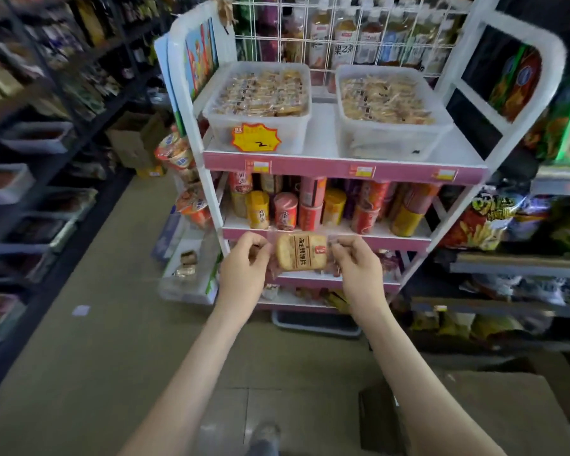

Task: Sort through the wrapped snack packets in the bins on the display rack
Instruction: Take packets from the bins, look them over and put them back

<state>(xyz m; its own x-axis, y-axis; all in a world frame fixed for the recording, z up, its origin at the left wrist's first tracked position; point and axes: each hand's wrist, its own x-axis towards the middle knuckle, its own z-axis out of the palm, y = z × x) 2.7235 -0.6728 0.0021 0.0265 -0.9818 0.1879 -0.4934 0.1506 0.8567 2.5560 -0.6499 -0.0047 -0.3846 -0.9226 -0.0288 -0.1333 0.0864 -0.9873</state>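
While I check it, one snack packet (300,252) sits stretched between my hands.
Left hand (244,260) and right hand (356,263) pinch the wrapper ends so its label faces me, below the top bins (292,136).

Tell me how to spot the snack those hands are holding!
Find the white and pink display rack with clear bins of snacks on top. In front of its lower shelves, the left hand and right hand pinch the ends of one snack packet. It is a single tan cracker in clear wrap with dark writing, apart from the heaped ones.
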